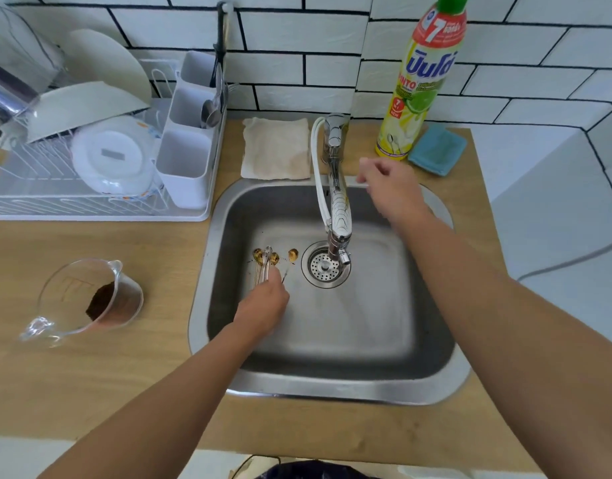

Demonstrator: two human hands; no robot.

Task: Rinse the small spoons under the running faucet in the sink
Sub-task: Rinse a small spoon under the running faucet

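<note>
Far left on the counter: white wire dish rack (90, 188) with plates, and nearer me a clear glass measuring jug (86, 299) holding dark brown grounds — neither is part of this step.
Left hand: my left hand (263, 305) is down on the floor of the stainless steel sink (332, 340), fingers closed on the handle ends of the small metal spoons (268, 262).
Spoons: lying together left of the round drain strainer (325, 266), their bowls soiled golden-brown and pointing away from me.
Faucet: the chrome faucet (337, 202) reaches over the drain; I see no stream yet.
Right hand: my right hand (384, 184) is blurred beside the faucet — fingers loose, holding nothing.
Doing it well: I'd gather every handle into one firm pinch, open the water gently, then fan the bowls under the spout above the drain.
</note>
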